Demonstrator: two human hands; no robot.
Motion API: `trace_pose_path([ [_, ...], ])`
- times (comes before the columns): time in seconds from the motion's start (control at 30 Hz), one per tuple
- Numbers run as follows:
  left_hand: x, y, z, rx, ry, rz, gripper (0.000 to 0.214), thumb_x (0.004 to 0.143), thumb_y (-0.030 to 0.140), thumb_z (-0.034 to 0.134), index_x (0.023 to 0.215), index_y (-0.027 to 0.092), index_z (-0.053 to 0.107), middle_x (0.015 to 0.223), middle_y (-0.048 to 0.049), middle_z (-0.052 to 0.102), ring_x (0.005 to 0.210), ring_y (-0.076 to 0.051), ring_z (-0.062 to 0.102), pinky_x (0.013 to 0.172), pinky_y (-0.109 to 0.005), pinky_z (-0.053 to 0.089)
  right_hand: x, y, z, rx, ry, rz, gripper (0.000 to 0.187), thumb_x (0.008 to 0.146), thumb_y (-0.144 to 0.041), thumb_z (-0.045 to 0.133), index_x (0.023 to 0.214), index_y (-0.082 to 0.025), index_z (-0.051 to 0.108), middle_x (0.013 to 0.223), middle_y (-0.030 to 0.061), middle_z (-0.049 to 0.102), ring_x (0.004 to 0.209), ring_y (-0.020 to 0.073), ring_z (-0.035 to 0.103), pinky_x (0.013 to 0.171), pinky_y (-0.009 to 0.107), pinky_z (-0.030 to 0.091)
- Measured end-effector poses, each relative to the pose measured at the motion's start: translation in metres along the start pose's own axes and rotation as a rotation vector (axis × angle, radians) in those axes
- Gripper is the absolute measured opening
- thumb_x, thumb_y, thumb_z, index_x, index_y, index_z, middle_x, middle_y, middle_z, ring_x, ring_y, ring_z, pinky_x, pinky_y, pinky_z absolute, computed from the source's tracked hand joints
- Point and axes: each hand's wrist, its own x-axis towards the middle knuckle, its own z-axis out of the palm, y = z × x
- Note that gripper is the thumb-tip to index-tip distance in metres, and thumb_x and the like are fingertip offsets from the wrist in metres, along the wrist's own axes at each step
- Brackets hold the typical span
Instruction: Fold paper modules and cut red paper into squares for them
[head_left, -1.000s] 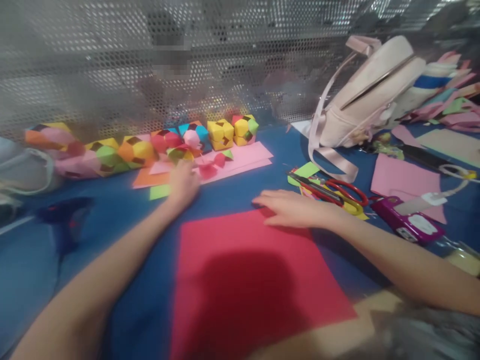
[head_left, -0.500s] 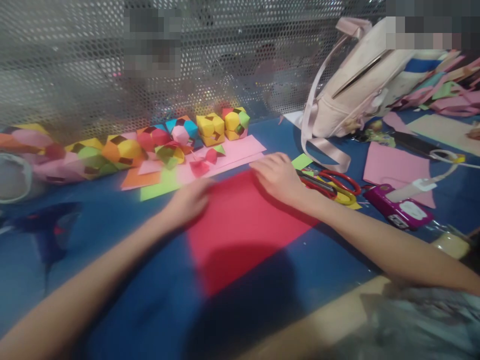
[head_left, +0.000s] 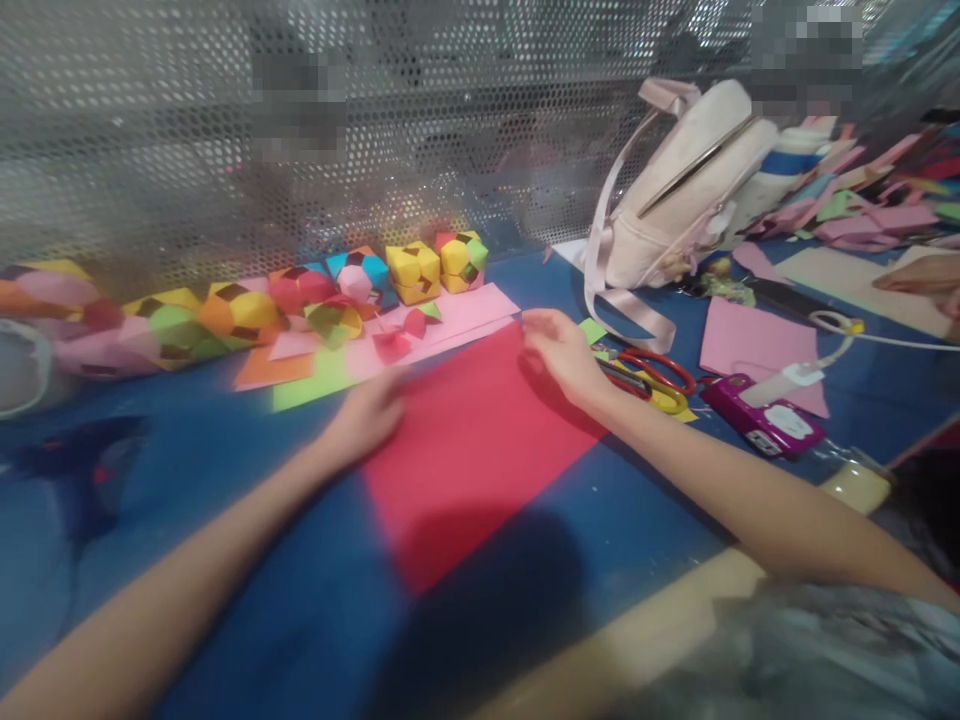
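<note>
A sheet of red paper [head_left: 465, 450] lies at a slant on the blue table, with a dark shadow over its near part. My left hand [head_left: 366, 418], somewhat blurred, is closed on the sheet's upper left edge. At the far right corner, my right hand [head_left: 561, 358] bends its fingers around the paper's edge and pinches it. Just beyond the sheet are pink paper [head_left: 476, 315] and light green paper [head_left: 315, 385]. Scissors [head_left: 656, 370] with red and yellow handles lie right of my right hand.
Folded paper balls [head_left: 240, 312] line the mesh panel [head_left: 450, 140]. A blue glue gun [head_left: 79, 465] stands at left. To the right are a pale backpack [head_left: 675, 190], a purple device [head_left: 765, 415] with a white plug, pink sheets [head_left: 757, 345] and another person's hand [head_left: 926, 280].
The view has shifted slightly, so the background sits lower and further left. My left hand has slid a little left and down along the paper's edge; the right stays at the corner.
</note>
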Motion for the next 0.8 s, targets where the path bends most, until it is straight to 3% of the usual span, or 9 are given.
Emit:
trace_pose_path([
  [0.2, -0.002, 0.0, -0.008, 0.002, 0.051, -0.031, 0.045, 0.078, 0.022, 0.044, 0.122, 0.014, 0.053, 0.107, -0.0077, 0.066, 0.091, -0.019, 0.062, 0.087, -0.033, 0.049, -0.006, 0.0, 0.0, -0.02, -0.152, -0.003, 0.014, 0.08, -0.027, 0.055, 0.089, -0.018, 0.062, 0.086, 0.0073, 0.07, 0.073, 0.0179, 0.066, 0.066, 0.036, 0.057],
  [0.33, -0.004, -0.003, -0.009, 0.028, 0.046, -0.048, 0.046, 0.076, 0.022, 0.044, 0.121, 0.014, 0.053, 0.107, -0.008, 0.066, 0.09, -0.019, 0.062, 0.086, -0.033, 0.05, 0.004, 0.004, -0.008, -0.133, -0.011, -0.082, 0.017, 0.082, -0.023, 0.048, 0.092, -0.018, 0.06, 0.097, 0.0101, 0.068, 0.09, 0.0218, 0.064, 0.084, 0.046, 0.052],
  [0.43, -0.004, -0.004, -0.008, 0.079, 0.055, -0.037, 0.046, 0.078, 0.021, 0.043, 0.122, 0.015, 0.052, 0.107, -0.0076, 0.067, 0.089, -0.019, 0.063, 0.083, -0.032, 0.051, 0.008, -0.006, -0.009, -0.209, 0.006, -0.181, 0.022, 0.08, -0.021, 0.05, 0.099, -0.016, 0.061, 0.106, 0.0118, 0.067, 0.1, 0.0242, 0.061, 0.094, 0.048, 0.045],
  [0.5, -0.005, -0.001, -0.009, 0.157, 0.085, -0.002, 0.044, 0.079, 0.021, 0.043, 0.122, 0.014, 0.053, 0.107, -0.0091, 0.067, 0.09, -0.02, 0.064, 0.082, -0.032, 0.052, 0.007, -0.015, -0.004, -0.294, -0.045, -0.296, 0.028, 0.078, -0.016, 0.053, 0.104, -0.015, 0.062, 0.115, 0.0131, 0.064, 0.111, 0.026, 0.057, 0.101, 0.048, 0.04],
  [0.6, -0.006, 0.007, -0.013, 0.34, 0.099, 0.116, 0.04, 0.082, 0.02, 0.041, 0.119, 0.014, 0.057, 0.105, -0.0125, 0.068, 0.092, -0.024, 0.064, 0.079, -0.035, 0.052, 0.008, -0.025, 0.007, -0.608, -0.156, -0.616, 0.041, 0.078, -0.011, 0.052, 0.119, -0.014, 0.059, 0.129, 0.0146, 0.058, 0.125, 0.0284, 0.046, 0.11, 0.052, 0.027],
  [0.67, -0.007, 0.012, -0.016, 0.424, 0.071, 0.179, 0.037, 0.085, 0.021, 0.04, 0.116, 0.017, 0.061, 0.099, -0.0128, 0.069, 0.086, -0.026, 0.065, 0.074, -0.036, 0.052, 0.011, -0.026, 0.013, -0.806, -0.213, -0.794, 0.04, 0.081, -0.01, 0.05, 0.119, -0.014, 0.06, 0.118, 0.0137, 0.064, 0.116, 0.0278, 0.052, 0.11, 0.056, 0.023],
  [0.8, -0.011, 0.01, -0.024, 0.512, 0.058, 0.189, 0.03, 0.087, 0.026, 0.043, 0.107, 0.02, 0.065, 0.09, -0.0127, 0.07, 0.079, -0.027, 0.064, 0.069, -0.038, 0.051, 0.014, -0.025, 0.014, -0.925, -0.238, -0.88, 0.03, 0.086, -0.008, 0.042, 0.085, -0.021, 0.069, 0.077, 0.0044, 0.067, 0.081, 0.0206, 0.057, 0.108, 0.052, 0.027],
])
